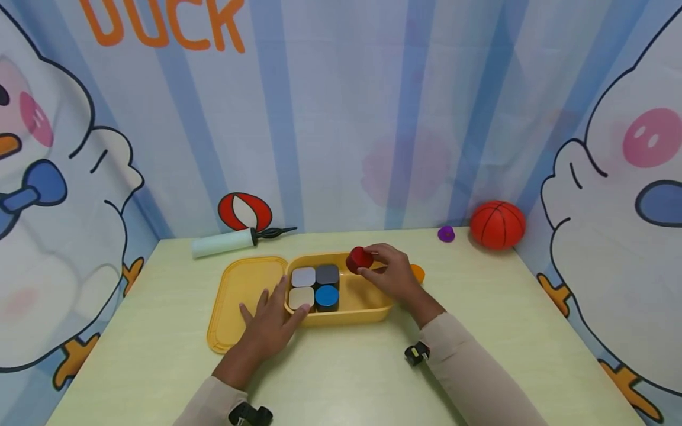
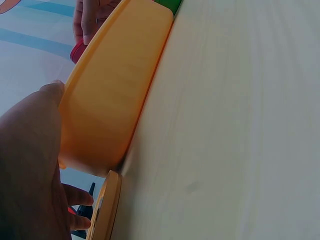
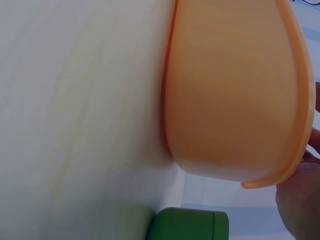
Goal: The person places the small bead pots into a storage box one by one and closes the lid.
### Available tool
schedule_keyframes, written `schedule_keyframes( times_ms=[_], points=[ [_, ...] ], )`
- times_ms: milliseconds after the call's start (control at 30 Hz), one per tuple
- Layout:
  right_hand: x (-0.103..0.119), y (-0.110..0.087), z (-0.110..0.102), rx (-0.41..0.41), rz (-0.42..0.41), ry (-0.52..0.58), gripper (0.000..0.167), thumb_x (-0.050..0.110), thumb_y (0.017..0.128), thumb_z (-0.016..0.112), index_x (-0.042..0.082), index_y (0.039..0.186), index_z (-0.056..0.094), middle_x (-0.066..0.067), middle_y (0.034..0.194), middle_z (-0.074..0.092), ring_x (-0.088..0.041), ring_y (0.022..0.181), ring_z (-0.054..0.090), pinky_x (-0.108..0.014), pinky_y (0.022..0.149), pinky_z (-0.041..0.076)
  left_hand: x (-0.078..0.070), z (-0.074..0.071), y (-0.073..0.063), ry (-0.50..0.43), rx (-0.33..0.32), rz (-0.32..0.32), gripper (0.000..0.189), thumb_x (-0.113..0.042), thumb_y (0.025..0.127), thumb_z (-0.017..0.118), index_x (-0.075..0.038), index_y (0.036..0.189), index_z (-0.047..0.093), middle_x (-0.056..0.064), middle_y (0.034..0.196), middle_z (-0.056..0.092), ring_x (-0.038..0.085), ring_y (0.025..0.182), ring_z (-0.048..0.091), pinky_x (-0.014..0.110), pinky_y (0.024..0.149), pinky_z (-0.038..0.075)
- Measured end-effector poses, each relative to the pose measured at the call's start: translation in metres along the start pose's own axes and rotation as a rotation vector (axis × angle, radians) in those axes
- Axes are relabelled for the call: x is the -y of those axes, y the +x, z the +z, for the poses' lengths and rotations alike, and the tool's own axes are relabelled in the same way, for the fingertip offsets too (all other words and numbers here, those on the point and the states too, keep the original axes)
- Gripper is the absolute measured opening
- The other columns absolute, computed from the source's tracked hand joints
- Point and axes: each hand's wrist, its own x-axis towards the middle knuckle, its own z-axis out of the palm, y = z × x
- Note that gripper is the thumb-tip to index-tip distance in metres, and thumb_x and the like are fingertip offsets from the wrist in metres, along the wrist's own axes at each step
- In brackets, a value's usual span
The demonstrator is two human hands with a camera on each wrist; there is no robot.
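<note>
My right hand pinches a small red pot between thumb and fingers, over the right half of a yellow box. Inside the box's left half stand several small pots in two rows: one with a pale lilac top, one dark grey, one cream and one blue. At the box's left end my left hand lies with fingers spread, its thumb on the front rim. The red pot also shows beyond the rim in the left wrist view.
The yellow lid lies flat left of the box. An orange item is partly hidden behind my right hand; the right wrist view shows a green container. Along the back are a pale pump, a purple piece and a small basketball.
</note>
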Motion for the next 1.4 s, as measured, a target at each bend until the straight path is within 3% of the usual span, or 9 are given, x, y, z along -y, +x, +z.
schedule_keyframes(
  times_ms=[467,767,1400],
  points=[
    [0.001,0.01,0.005,0.1,0.089,-0.109,0.048,0.009,0.094,0.087,-0.004,0.136,0.069,-0.022,0.136,0.071,-0.041,0.12,0.077,-0.048,0.099,0.065,0.001,0.0,0.0,-0.004,0.006,0.002,0.098,-0.079,0.106,0.039,-0.025,0.178,0.002,0.012,0.183,0.024,0.055,0.169,0.009,0.087,0.119,-0.02],
    [-0.003,0.011,0.008,0.145,0.083,-0.268,0.048,0.021,0.095,0.088,0.003,0.137,0.073,-0.014,0.134,0.077,-0.032,0.114,0.074,-0.046,0.102,0.064,-0.002,-0.002,-0.001,-0.008,0.008,-0.003,0.098,-0.078,0.106,0.04,-0.025,0.178,0.002,0.013,0.184,0.023,0.055,0.169,0.009,0.087,0.119,-0.021],
    [-0.005,0.013,0.016,0.194,0.18,-0.337,0.049,0.023,0.095,0.088,0.007,0.139,0.074,-0.01,0.127,0.078,-0.021,0.098,0.067,-0.036,0.09,0.063,-0.003,-0.002,-0.002,-0.014,0.007,-0.001,0.098,-0.077,0.106,0.041,-0.023,0.178,0.003,0.014,0.183,0.024,0.055,0.169,0.01,0.087,0.12,-0.019]
  ],
)
